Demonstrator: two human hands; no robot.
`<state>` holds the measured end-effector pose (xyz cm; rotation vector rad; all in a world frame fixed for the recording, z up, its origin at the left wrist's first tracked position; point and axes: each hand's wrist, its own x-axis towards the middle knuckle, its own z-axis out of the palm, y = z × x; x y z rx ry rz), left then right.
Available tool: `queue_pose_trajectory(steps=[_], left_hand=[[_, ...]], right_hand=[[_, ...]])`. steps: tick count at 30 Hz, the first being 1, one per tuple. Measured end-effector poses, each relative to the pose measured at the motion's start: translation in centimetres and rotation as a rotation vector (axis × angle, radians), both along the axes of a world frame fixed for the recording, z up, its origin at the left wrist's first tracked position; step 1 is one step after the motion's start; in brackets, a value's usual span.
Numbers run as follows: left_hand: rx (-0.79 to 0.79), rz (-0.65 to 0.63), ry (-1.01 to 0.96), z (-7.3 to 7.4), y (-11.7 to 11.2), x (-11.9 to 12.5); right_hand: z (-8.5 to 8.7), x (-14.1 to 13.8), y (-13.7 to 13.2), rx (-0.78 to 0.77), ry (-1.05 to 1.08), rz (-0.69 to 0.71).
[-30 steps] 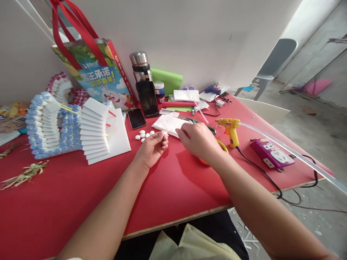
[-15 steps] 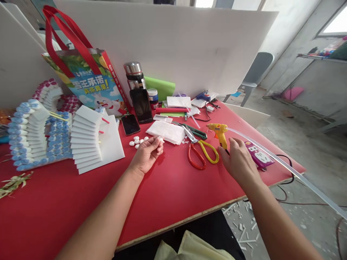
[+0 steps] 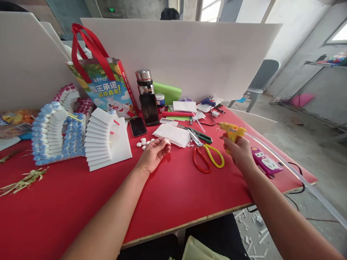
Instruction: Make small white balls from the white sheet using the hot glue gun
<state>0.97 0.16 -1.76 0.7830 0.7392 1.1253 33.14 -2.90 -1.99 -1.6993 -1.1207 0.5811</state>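
My left hand point(image 3: 152, 154) is closed in a pinch on a small white rounded piece point(image 3: 167, 141), mostly covered by the fingertips. Just behind it lie several similar white pieces point(image 3: 144, 140) on the red table point(image 3: 173, 202). My right hand point(image 3: 242, 151) wraps round the handle of a yellow hot glue gun point(image 3: 231, 129), its nozzle pointing left. A long translucent glue stick point(image 3: 287, 164) runs from the gun's back end past the table's right edge. Between my hands rest scissors point(image 3: 202, 160) with one red and one yellow handle.
A purple power strip point(image 3: 265, 161) sits right of my right hand. White foam sheets point(image 3: 173, 134), a phone point(image 3: 138, 127), a thermos point(image 3: 144, 81) and a shopping bag point(image 3: 104, 86) stand or lie farther back. Fanned white strips point(image 3: 99, 142) and blue-tipped rows point(image 3: 43, 135) occupy the left.
My right hand has closed round the glue gun's handle and lifted the gun a little. My left hand keeps its pinch. The view has shifted, so everything sits farther right and lower.
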Motion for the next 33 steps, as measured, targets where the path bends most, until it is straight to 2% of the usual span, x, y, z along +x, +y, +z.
queue_pose_trajectory(steps=[2, 4, 7, 9, 11, 13, 16, 19, 22, 33], left_hand=[[-0.017, 0.028, -0.007, 0.0, 0.0, 0.0], [-0.033, 0.033, -0.032, 0.0, 0.1, 0.0], [-0.065, 0.04, -0.073, 0.1, 0.1, 0.1], [-0.076, 0.056, -0.1, 0.1, 0.1, 0.0], [-0.082, 0.089, -0.141, 0.2, 0.3, -0.3], [-0.099, 0.129, -0.187, 0.2, 0.4, -0.6], [-0.126, 0.147, -0.223, 0.1, 0.7, -1.1], [-0.124, 0.138, -0.221, -0.1, 0.8, -1.2], [-0.113, 0.147, -0.189, -0.2, 0.7, -1.1], [-0.071, 0.109, -0.073, 0.3, 0.3, -0.7]], right_hand=[[1.7, -1.6, -1.0, 0.091, 0.203, 0.108], [3.7, -3.6, -1.7, 0.109, 0.383, 0.257], [6.2, -7.1, -1.7, 0.048, 0.433, 0.499], [6.7, -9.0, -1.0, 0.059, 0.407, 0.618], [6.1, -10.4, -0.3, 0.078, 0.377, 0.696], [4.9, -11.2, 0.2, 0.098, 0.376, 0.733], [2.8, -11.4, 0.2, 0.097, 0.384, 0.731], [1.8, -11.2, -0.1, 0.085, 0.371, 0.769], [1.5, -11.2, 0.1, 0.069, 0.364, 0.799], [1.4, -11.2, 0.3, 0.012, 0.295, 0.745]])
